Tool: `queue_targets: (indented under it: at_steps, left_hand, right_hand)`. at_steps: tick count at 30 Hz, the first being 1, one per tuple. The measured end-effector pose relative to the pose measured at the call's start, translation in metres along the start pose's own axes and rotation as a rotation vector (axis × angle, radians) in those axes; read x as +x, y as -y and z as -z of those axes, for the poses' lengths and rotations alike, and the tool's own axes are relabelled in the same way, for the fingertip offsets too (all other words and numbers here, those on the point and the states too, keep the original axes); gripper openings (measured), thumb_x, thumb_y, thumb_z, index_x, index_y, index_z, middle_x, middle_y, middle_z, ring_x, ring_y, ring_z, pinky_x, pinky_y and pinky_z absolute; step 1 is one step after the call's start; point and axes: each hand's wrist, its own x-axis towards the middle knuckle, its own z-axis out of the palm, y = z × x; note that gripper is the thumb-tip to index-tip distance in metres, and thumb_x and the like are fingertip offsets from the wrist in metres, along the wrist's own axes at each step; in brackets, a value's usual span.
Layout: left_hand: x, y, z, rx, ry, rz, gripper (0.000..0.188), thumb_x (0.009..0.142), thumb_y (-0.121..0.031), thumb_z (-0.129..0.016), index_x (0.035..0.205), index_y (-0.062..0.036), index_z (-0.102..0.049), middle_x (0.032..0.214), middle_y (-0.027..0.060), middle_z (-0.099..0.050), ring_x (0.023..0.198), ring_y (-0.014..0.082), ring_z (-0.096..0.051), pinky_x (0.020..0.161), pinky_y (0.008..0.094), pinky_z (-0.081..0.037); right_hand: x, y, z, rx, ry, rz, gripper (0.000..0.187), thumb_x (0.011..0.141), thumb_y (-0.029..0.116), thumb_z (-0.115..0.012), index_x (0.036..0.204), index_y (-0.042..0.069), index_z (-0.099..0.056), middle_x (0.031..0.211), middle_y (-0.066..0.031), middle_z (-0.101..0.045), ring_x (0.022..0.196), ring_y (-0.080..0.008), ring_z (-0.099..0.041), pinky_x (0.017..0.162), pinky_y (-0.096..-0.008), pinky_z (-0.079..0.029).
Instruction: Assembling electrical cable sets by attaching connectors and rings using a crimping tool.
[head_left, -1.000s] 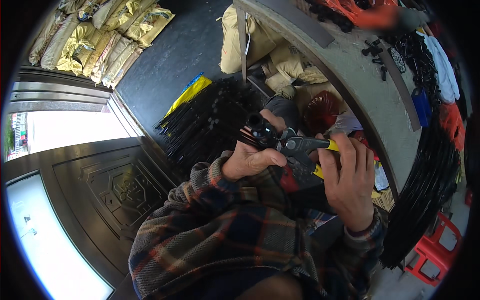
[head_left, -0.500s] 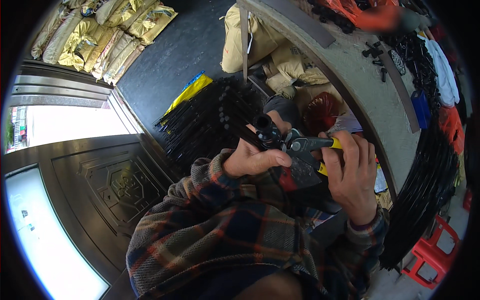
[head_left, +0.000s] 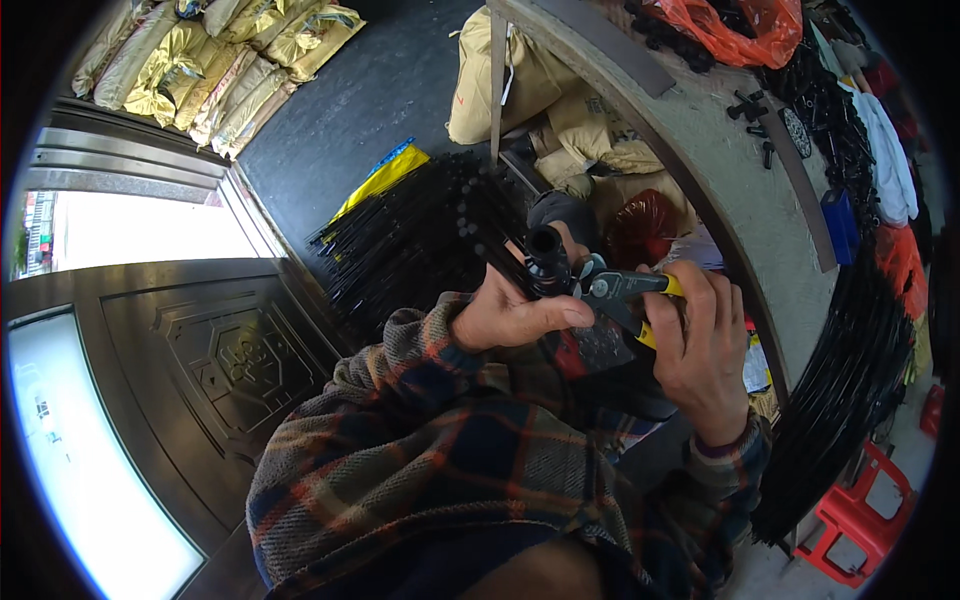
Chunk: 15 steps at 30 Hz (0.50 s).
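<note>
My left hand [head_left: 515,315] is closed around a black plastic tubular fitting [head_left: 546,250], whose round open end points up toward me. Cutting pliers [head_left: 622,289] with dark jaws and yellow-and-black handles are gripped in my right hand [head_left: 702,345]. The jaws meet the fitting's side beside my left thumb; what lies between them is too small to make out. Just beyond my left hand, black rods with round ends [head_left: 473,210] stick out; whether any are held is hidden. A large heap of thin black rods [head_left: 395,240] lies on the floor to the left.
A worktable [head_left: 740,150] curves along the right, bearing small black fittings [head_left: 750,105], a blue box [head_left: 840,222] and an orange plastic bag [head_left: 765,45]. Long black strips [head_left: 840,400] hang beside a red stool [head_left: 862,515]. Sacks [head_left: 235,65] are stacked far left, near a dark door [head_left: 225,365].
Both hands keep their grip on the fitting and the pliers, and the pose barely differs. The whole view has shifted slightly. A blurred shape over the orange bag is gone.
</note>
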Motion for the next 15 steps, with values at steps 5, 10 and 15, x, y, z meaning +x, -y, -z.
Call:
queue_targets:
  at_steps: [5,10,15]
  left_hand:
    - [0.000,-0.001,-0.003,0.026,0.014,-0.119,0.058,0.071,-0.052,-0.067,0.087,-0.0019,-0.043,0.080,0.0067,-0.049,0.067,0.0079,-0.043,0.057,0.0226,-0.033]
    - [0.006,-0.008,0.000,0.008,0.086,-0.020,0.077,0.072,-0.070,-0.047,0.097,0.0026,-0.045,0.085,0.0084,-0.051,0.072,0.0088,-0.049,0.062,0.0217,-0.038]
    - [0.018,-0.022,-0.011,0.037,0.178,0.184,0.080,0.073,-0.074,-0.037,0.097,0.0018,-0.049,0.080,0.0071,-0.052,0.066,0.0082,-0.048,0.059,0.0198,-0.037]
  right_hand:
    - [-0.006,0.005,0.005,0.044,0.047,-0.017,0.026,0.077,0.006,-0.058,0.102,0.003,-0.052,0.108,-0.0144,-0.045,0.083,-0.0285,-0.051,0.064,-0.0393,-0.042]
    - [-0.005,-0.001,0.006,0.169,0.070,-0.068,0.029,0.078,0.005,-0.056,0.106,0.002,-0.052,0.111,-0.0157,-0.046,0.089,-0.0306,-0.052,0.069,-0.0401,-0.043]
    - [-0.022,-0.023,0.024,0.949,0.331,-0.203,0.028,0.077,-0.001,-0.052,0.105,-0.002,-0.047,0.111,-0.0151,-0.049,0.089,-0.0247,-0.057,0.072,-0.0339,-0.045]
